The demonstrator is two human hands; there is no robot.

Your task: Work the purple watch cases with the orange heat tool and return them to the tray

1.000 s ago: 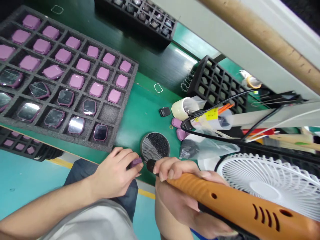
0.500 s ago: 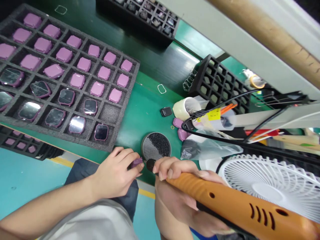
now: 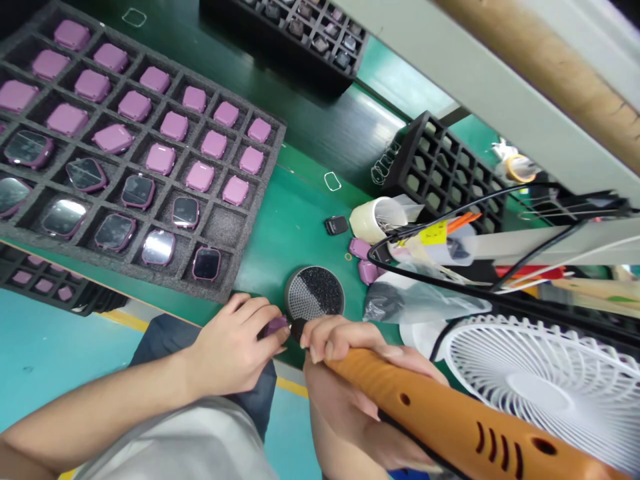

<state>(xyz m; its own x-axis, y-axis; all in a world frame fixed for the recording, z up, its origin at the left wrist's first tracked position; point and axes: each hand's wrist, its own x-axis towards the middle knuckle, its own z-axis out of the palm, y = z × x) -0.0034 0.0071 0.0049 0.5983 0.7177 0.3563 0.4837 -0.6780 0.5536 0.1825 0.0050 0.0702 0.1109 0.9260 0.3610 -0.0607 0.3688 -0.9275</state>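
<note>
At the bench's front edge my left hand [image 3: 245, 340] is closed around a purple watch case [image 3: 275, 325], most of it hidden by the fingers. My right hand [image 3: 350, 380] grips an orange electric screwdriver [image 3: 415, 393]; its dark nose points left, with the bit at the watch case's right side. Just beyond both hands sits a round dish [image 3: 315, 293], part perforated grey, part filled with tiny black pieces. To the left lies a grey foam tray [image 3: 223, 227] holding purple watch cases and watches with dark screens in its compartments.
A white fan [image 3: 540, 387] stands close right of the screwdriver. Behind the dish are a cream cup [image 3: 373, 220], purple cases [image 3: 367, 270], a black watch case [image 3: 336, 225], a plastic bag [image 3: 425, 300] and a looping black cable. Black foam trays [image 3: 445, 167] stand farther back.
The screwdriver's nose has shifted slightly left, closer to the watch case, and its rear end has swung down. My left hand keeps its hold; the whole view has shifted slightly.
</note>
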